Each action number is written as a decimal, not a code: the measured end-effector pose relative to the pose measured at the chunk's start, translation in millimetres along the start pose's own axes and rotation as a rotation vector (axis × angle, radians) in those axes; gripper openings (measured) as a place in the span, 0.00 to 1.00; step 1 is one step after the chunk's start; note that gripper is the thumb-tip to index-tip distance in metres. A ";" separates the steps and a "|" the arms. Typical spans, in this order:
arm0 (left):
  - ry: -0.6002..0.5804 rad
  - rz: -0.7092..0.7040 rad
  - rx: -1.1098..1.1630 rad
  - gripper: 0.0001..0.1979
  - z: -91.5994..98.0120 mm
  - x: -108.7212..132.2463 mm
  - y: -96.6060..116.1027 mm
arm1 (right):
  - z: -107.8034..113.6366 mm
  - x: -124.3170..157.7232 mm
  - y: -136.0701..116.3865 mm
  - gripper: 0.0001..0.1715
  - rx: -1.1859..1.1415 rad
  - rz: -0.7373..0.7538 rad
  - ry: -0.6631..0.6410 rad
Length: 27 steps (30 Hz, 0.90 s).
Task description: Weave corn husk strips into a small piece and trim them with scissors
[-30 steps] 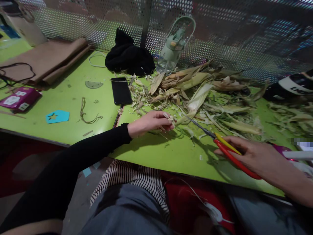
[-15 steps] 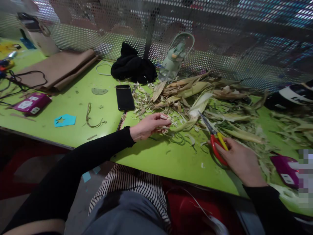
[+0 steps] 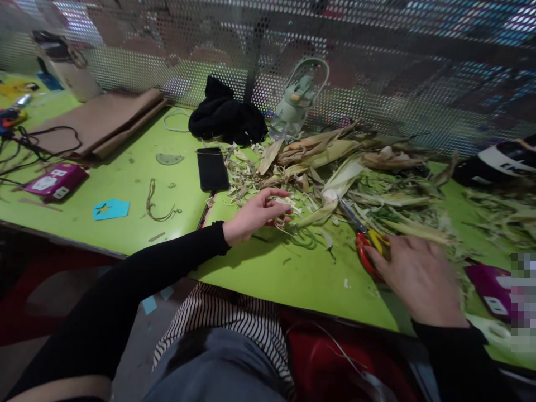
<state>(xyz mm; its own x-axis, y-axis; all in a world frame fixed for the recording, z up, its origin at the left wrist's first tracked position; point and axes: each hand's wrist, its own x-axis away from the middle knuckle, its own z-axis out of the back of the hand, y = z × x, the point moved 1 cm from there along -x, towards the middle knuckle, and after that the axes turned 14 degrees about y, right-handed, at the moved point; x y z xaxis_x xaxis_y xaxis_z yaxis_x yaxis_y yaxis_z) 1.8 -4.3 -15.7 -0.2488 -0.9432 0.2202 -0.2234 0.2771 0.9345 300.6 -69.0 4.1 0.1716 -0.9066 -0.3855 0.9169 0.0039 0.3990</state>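
My left hand [image 3: 260, 214] is above the table with thumb and fingers curled around thin pale strips of corn husk [image 3: 281, 219]; the exact grip is partly hidden. To the right, my right hand [image 3: 421, 273] is slightly blurred, palm down, its thumb and fingertips at the handles of the scissors [image 3: 368, 245]. One handle is red, the other yellow. The blades point away, towards a pale corn husk [image 3: 343, 181]. Between the hands lie green string-like loops [image 3: 307, 239] and small husk scraps.
Dried husks [image 3: 322, 153] pile up at the back. A phone [image 3: 213, 169], black cloth [image 3: 228, 114] and green-lidded bottle [image 3: 293, 109] stand or lie behind my left hand. A blue paper piece [image 3: 111, 209] and purple box [image 3: 58, 181] are left; another purple box [image 3: 492, 287] is right.
My right hand has turned palm down and shifted slightly, and the scissors have moved a little left and lower. My left fingers have spread slightly around the husk strips.
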 end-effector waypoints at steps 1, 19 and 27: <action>0.000 -0.008 -0.001 0.18 0.3 -0.4 -1.1 | 4.7 -1.9 -5.6 0.24 -0.080 -0.024 0.047; 0.132 0.084 0.038 0.07 -6.1 -3.8 -0.6 | -1.7 -66.4 -120.7 0.19 -1.644 -0.494 -0.157; 0.129 -0.379 -0.321 0.06 -1.0 -5.4 1.1 | 3.5 -57.5 -119.3 0.17 -1.642 -0.486 -0.212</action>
<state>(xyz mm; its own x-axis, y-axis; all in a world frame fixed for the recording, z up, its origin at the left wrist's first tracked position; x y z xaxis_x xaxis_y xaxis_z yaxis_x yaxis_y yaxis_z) 3.8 0.8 -15.6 -0.0830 -0.9871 -0.1370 0.0300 -0.1399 0.9897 180.1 -18.8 -18.4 -0.1338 -0.9901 -0.0426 0.2695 0.0051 -0.9630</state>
